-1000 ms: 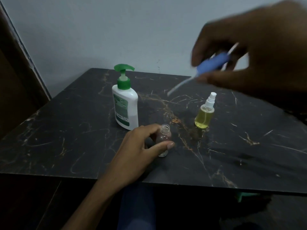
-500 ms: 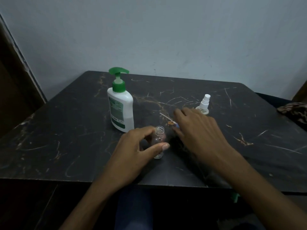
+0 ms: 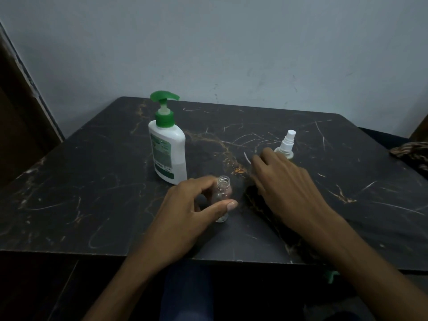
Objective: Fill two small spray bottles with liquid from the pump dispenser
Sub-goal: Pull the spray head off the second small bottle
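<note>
Pinching the open spray bottle (image 3: 222, 193) with the left hand (image 3: 185, 214), thumb in front and fingers curled behind, near the front middle of the table (image 3: 92, 181). Standing it upright, long axis vertical, threaded mouth bare and pointing straight up, no liquid visible inside. Resting the right hand (image 3: 287, 186) low over the tabletop just beside it, back up, fingers stretched forward and down; cannot tell whether anything is held beneath, though a thin white tube (image 3: 247, 158) pokes out past the fingertips, lying flat and slanting away to the left. Behind those fingers, the capped spray bottle (image 3: 287, 144), upright, lower half hidden. To the left of the open bottle and near it, the pump dispenser (image 3: 169, 149), upright, green spout (image 3: 165, 96) pointing right. Judging the step as freeing the right hand for pumping. For doing that well: keep the left grip low and firm so the light bottle stays vertical, bring its mouth directly under the spout tip rather than beside it, press the pump slowly with short strokes, and watch for drips down the threads, given such a narrow opening.
</note>
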